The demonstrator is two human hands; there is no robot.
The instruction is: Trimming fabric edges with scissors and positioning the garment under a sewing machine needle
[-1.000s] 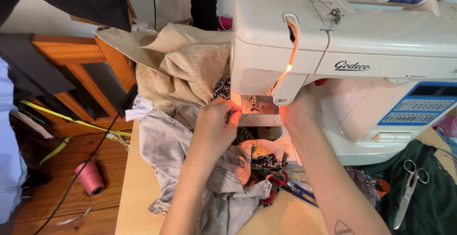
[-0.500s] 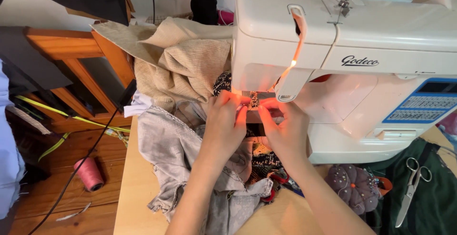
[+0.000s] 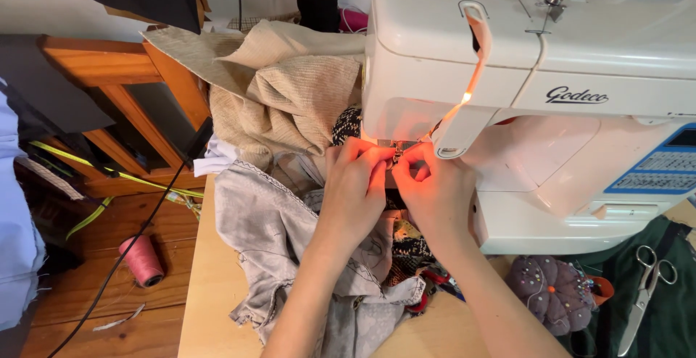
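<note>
Both your hands are working right under the sewing machine [image 3: 536, 104]. Your left hand [image 3: 353, 187] and right hand [image 3: 433, 191] are pinching together at the needle [image 3: 396, 153], maybe on thread too thin to see. Gray cloth [image 3: 283, 235] is lying just left of the machine. If the needle starts moving, it could be poking your fingertips [image 3: 377, 161].
</note>
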